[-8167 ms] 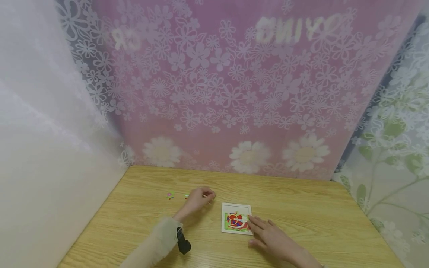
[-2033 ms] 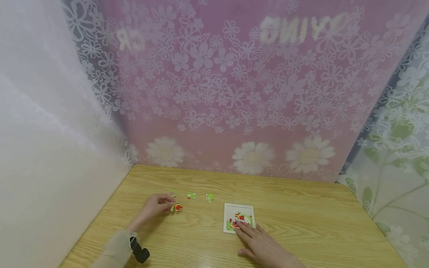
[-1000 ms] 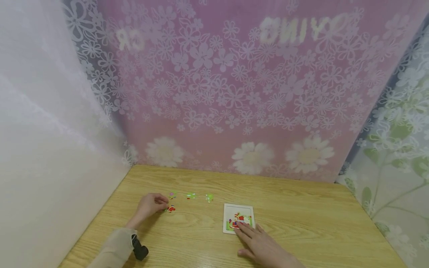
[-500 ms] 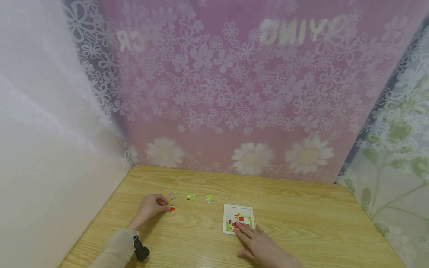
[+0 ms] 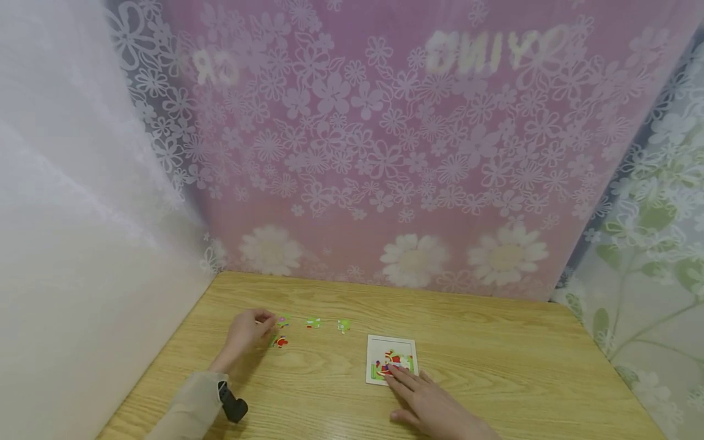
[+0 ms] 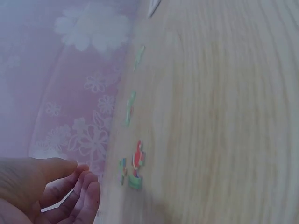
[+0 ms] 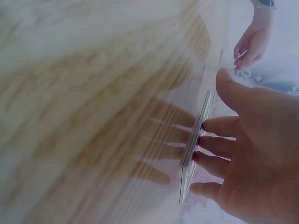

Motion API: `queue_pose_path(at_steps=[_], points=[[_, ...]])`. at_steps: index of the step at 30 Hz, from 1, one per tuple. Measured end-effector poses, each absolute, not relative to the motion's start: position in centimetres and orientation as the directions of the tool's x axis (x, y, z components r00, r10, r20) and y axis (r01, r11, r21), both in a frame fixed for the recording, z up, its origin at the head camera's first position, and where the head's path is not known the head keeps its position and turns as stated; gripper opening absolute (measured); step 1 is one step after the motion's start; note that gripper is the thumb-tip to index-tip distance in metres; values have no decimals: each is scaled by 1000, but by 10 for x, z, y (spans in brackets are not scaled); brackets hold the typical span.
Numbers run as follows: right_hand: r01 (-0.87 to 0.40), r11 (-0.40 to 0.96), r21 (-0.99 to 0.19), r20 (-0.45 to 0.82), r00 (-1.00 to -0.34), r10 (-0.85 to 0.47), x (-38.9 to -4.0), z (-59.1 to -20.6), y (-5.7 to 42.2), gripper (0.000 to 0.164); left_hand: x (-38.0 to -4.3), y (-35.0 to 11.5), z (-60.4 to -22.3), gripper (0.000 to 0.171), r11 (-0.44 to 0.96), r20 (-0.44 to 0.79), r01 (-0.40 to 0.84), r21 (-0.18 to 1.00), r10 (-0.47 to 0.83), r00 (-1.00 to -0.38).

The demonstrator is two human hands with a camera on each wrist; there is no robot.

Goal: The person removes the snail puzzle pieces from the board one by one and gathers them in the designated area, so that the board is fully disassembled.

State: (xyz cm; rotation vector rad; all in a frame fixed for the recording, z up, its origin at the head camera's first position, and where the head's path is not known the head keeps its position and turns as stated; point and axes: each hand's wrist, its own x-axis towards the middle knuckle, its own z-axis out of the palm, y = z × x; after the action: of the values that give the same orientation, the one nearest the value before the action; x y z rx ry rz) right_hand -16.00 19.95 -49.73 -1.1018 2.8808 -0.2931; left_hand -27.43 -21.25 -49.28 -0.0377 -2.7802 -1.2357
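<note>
In the head view my left hand hovers at the left, just behind a red and green puzzle piece on the table and beside a green piece with a pink flower. The left wrist view shows its fingers loosely curled, with nothing between them, apart from the red piece. My right hand rests its straight fingertips on a white-framed picture puzzle board. Pieces fill part of the board's front; its back part is bare. The fingers cover some of the picture.
Two more green pieces lie in a row to the right of the flower piece: one green and white, the other rounded. They sit between my left hand and the board on the wooden table. A flowered pink curtain hangs behind the table.
Since the earliest frame, the red piece has come onto the table at left and a rounded green piece shows. Lately my left hand let go of the red piece and moved slightly back.
</note>
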Motion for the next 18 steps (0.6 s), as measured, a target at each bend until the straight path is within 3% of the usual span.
queue_pose_path(at_steps=[9,18], points=[[-636,729,-255,30,-758,-651,-158,-496,203,74,-276,-191,-481,24,592,122,114,798,27,-992],[-644,733,-221,82,-761,-644,-155,-492,212,69,-277,-157,-482,24,458,105,158,875,140,-985]])
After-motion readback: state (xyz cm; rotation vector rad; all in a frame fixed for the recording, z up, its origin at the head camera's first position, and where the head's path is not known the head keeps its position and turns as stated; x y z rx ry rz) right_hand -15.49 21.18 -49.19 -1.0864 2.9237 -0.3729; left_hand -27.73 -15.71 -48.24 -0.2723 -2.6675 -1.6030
